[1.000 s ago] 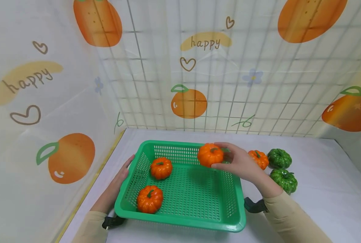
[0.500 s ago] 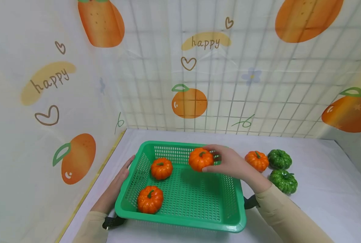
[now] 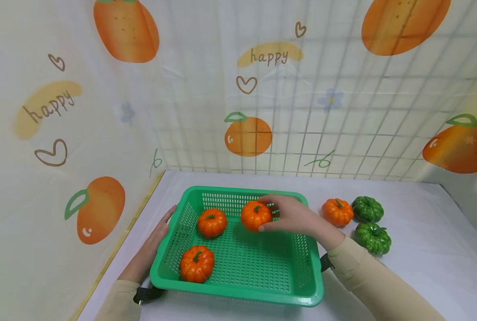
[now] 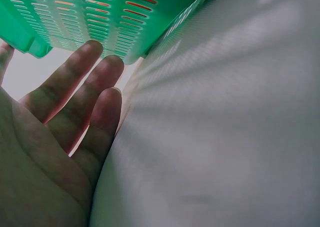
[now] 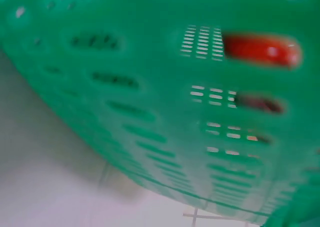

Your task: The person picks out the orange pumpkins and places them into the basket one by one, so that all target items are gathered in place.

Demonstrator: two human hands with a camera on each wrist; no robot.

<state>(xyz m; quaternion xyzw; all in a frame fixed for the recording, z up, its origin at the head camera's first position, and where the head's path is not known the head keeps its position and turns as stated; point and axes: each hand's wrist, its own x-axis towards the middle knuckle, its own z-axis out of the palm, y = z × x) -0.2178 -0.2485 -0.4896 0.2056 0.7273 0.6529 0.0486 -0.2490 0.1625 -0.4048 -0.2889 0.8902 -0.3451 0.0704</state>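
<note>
My right hand (image 3: 288,215) grips an orange mini pumpkin (image 3: 256,216) between thumb and fingers, over the back half of a green plastic basket (image 3: 238,292). Two more orange pumpkins sit inside on the left: one toward the back (image 3: 212,223), another at the front corner (image 3: 197,264). Along the basket's left side lies my left hand (image 3: 152,245), its fingers reaching up by the rim. In the left wrist view those fingers (image 4: 82,94) are fairly straight beside the slotted wall. The basket wall (image 5: 165,87) fills most of the right wrist view and hides the right hand there.
Right of the basket, an orange pumpkin (image 3: 337,212) and two green pumpkins, one behind (image 3: 367,209) and one in front (image 3: 372,239), stand together on the white table (image 3: 419,249). A printed curtain (image 3: 206,89) hangs behind and at the left.
My right hand has carried the orange pumpkin leftward and lower into the basket, uncovering the orange pumpkin on the table. The left hand stays by the basket's side.
</note>
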